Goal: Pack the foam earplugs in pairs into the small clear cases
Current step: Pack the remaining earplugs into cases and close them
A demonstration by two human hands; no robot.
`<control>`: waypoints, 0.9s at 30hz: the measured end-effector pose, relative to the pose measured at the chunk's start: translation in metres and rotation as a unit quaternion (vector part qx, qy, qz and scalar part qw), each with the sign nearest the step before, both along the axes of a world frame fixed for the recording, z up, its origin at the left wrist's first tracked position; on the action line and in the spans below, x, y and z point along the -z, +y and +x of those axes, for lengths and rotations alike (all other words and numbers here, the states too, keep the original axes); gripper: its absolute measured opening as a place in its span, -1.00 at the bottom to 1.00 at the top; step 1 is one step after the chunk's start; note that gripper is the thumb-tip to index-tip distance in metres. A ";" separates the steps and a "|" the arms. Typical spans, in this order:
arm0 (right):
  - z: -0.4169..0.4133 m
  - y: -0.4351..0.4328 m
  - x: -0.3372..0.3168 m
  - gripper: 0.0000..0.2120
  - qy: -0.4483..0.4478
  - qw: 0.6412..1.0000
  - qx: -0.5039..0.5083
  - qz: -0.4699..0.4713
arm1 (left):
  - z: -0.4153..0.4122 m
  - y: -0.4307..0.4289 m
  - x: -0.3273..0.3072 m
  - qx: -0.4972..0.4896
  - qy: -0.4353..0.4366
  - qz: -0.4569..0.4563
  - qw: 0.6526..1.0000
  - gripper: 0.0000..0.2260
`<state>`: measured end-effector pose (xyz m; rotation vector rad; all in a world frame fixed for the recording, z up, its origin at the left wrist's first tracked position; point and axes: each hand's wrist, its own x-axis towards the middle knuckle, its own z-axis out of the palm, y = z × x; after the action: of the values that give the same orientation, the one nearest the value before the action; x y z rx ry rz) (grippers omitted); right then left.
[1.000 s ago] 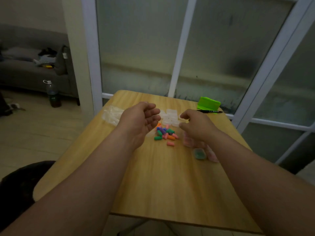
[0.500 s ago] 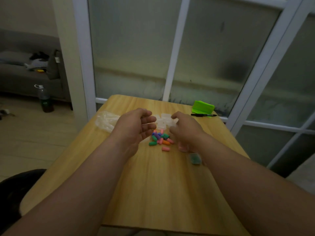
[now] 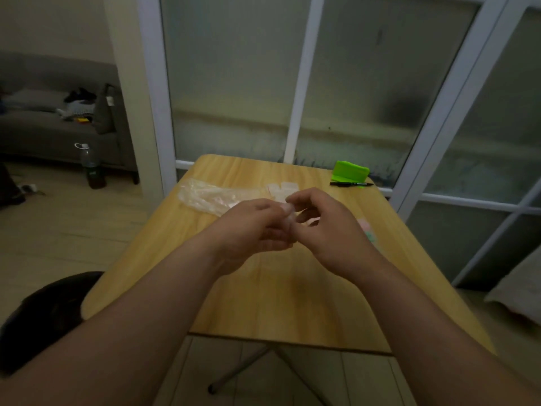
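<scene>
My left hand [image 3: 251, 230] and my right hand [image 3: 328, 227] meet above the middle of the wooden table [image 3: 281, 303]. Between their fingertips they pinch a small clear case [image 3: 288, 212]. More clear cases [image 3: 282, 190] lie on the table just beyond my hands. The pile of coloured earplugs is hidden under my hands. Right of my right hand, filled cases with pink and green earplugs [image 3: 367, 230] peek out on the table.
A crumpled clear plastic bag [image 3: 207, 196] lies at the left of the table. A green holder [image 3: 350, 171] and a black pen [image 3: 351, 184] sit at the far right corner. A glass door stands behind the table; a dark chair [image 3: 44, 315] is at lower left.
My hands have come together and lifted a clear case from the row; before, they were apart on either side of the earplug pile, which is now covered.
</scene>
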<state>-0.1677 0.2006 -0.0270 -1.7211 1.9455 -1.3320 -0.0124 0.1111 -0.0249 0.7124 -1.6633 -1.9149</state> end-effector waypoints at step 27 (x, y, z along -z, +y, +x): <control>0.001 -0.001 0.013 -0.81 -0.211 0.974 -0.005 0.084 | 0.014 -0.001 0.017 -0.005 -0.024 -0.020 0.999 -0.70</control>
<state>-0.1671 0.1999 -0.0401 -1.2452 1.7435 -1.3526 0.0013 0.1096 -0.0423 0.7557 -1.7191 -1.8656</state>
